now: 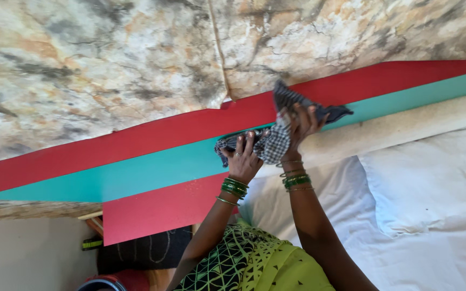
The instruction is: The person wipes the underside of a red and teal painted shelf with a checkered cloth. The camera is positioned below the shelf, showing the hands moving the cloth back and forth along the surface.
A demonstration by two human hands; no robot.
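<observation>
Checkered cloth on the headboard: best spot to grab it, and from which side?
Probably the bunched middle of the checkered cloth, between the left hand and right hand, approached from the bed side. It is crumpled thick there, while the dark end lies flat against the red and teal headboard.

- We see no packages, labels, signs or screens anywhere in this view.
- We find nothing wrapped or boxed, nothing printed, and no display.

My checked cloth [273, 141] lies against the teal band [136, 173] of the red and teal headboard [190, 126]. Beside it, the bed [351, 215] carries a white sheet and a white pillow [432, 178].
</observation>
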